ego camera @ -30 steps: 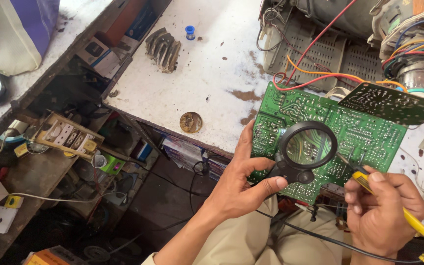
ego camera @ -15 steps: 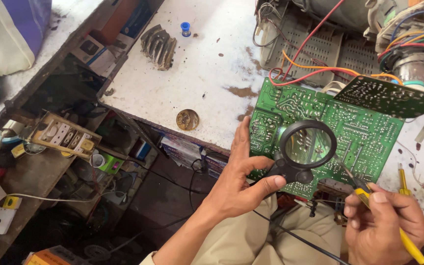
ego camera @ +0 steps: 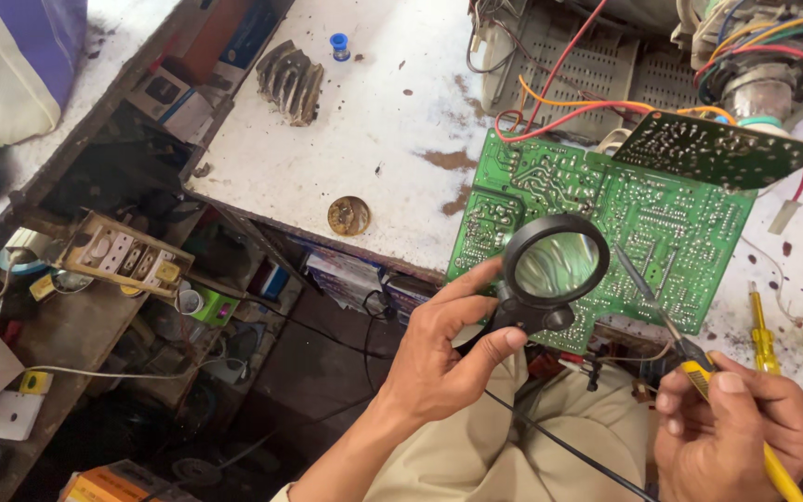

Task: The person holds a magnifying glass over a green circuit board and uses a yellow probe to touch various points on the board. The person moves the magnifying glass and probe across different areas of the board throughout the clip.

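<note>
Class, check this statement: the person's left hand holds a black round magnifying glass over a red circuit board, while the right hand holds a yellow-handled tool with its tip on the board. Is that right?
Not quite. In the head view the circuit board is green, not red. The rest stands: the left hand holds the black round magnifying glass over it, and the right hand holds the yellow-handled tool with its tip on the board.

left hand [ego camera: 439, 358] gripping magnifier [ego camera: 553, 265], right hand [ego camera: 731, 428] gripping screwdriver [ego camera: 699, 372], circuit board [ego camera: 662, 223]

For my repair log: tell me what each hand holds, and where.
Left hand: magnifier, by its short black handle. Right hand: yellow screwdriver, by the handle.
</note>
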Demonstrator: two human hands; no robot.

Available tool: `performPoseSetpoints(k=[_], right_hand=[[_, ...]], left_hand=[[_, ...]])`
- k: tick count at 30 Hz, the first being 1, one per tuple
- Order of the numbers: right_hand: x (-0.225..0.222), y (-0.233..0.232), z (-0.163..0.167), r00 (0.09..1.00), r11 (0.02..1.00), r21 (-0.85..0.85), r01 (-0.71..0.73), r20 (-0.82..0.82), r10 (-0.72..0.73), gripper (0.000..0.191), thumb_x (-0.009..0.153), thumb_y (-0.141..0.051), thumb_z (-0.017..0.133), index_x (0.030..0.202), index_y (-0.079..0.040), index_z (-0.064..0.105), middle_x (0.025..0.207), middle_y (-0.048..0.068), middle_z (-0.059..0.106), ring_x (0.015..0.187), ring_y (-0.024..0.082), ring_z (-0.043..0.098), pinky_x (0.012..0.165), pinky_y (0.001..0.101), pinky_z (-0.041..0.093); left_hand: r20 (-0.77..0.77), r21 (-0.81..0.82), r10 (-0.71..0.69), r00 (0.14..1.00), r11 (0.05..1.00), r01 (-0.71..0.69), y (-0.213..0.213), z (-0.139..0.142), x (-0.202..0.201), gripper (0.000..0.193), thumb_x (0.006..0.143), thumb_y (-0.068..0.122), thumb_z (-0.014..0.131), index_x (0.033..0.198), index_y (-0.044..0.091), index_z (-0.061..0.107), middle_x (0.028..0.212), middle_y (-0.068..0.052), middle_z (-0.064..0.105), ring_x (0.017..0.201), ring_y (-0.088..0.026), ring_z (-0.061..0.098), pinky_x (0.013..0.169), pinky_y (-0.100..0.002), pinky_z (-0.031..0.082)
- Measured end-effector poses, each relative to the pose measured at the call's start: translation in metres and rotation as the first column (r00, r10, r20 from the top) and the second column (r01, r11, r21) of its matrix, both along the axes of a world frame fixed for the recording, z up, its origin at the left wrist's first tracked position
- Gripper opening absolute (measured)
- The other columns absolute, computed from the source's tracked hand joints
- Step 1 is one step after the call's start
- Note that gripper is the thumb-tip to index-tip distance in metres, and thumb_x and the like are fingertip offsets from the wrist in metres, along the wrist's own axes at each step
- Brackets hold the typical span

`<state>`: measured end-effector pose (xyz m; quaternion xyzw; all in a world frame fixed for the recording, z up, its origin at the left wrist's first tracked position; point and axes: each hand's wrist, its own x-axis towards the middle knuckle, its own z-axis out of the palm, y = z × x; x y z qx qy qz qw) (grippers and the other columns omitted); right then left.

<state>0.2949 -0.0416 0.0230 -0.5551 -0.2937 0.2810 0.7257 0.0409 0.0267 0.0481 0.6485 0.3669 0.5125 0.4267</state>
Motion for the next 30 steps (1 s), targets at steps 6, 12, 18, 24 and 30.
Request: performPoseSetpoints(k=[6,12,18,24,30], right_hand=[[0.004,-0.004,-0.007,0.999,0.999,0.038,0.012,0.029,-0.014,0.011,0.101,-0.005,0.061,0.103,0.006,0.060,0.080,0.021,0.066,0.058,0.022,0.062,0.052,0.0269,0.046],[0.011,-0.006,-0.013,0.993,0.999,0.047,-0.024,0.120,0.018,0.010,0.104,-0.002,0.064,0.106,0.007,0.062,0.085,0.021,0.067,0.064,0.022,0.066,0.051,0.0242,0.046],[0.016,-0.006,-0.013,0.984,0.995,0.004,-0.101,0.147,0.100,0.011,0.105,-0.003,0.066,0.110,0.006,0.063,0.087,0.021,0.069,0.066,0.020,0.068,0.058,0.0255,0.051],[0.012,-0.005,-0.013,0.972,0.992,-0.059,-0.110,0.202,0.120,0.012,0.110,-0.002,0.064,0.110,0.009,0.062,0.089,0.024,0.069,0.068,0.020,0.067,0.060,0.0256,0.051],[0.007,-0.003,-0.012,0.970,0.988,-0.078,-0.134,0.196,0.147,0.009,0.105,0.001,0.064,0.111,0.008,0.066,0.090,0.023,0.070,0.069,0.017,0.066,0.061,0.0237,0.051]], left_hand=[[0.027,-0.159,-0.080,0.996,0.984,0.083,-0.005,0.001,0.008,0.027,0.093,0.024,0.072,0.101,-0.002,0.073,0.109,-0.014,0.073,0.096,-0.022,0.071,0.086,-0.034,0.055],[0.074,-0.177,-0.090,0.993,0.979,0.102,-0.007,-0.005,0.014,0.029,0.094,0.026,0.072,0.105,-0.002,0.073,0.115,-0.015,0.073,0.104,-0.023,0.072,0.092,-0.034,0.055],[0.084,-0.164,-0.085,0.993,0.982,0.098,-0.007,-0.011,0.015,0.030,0.095,0.027,0.072,0.106,0.000,0.074,0.117,-0.017,0.073,0.116,-0.026,0.071,0.102,-0.036,0.053],[0.089,-0.171,-0.083,0.993,0.980,0.098,-0.007,-0.013,0.015,0.029,0.095,0.026,0.073,0.106,0.000,0.074,0.116,-0.017,0.074,0.118,-0.026,0.070,0.103,-0.036,0.052],[0.130,-0.187,-0.099,0.987,0.975,0.122,-0.008,-0.011,0.013,0.028,0.094,0.025,0.073,0.107,0.000,0.074,0.124,-0.015,0.073,0.114,-0.022,0.069,0.102,-0.035,0.052]])
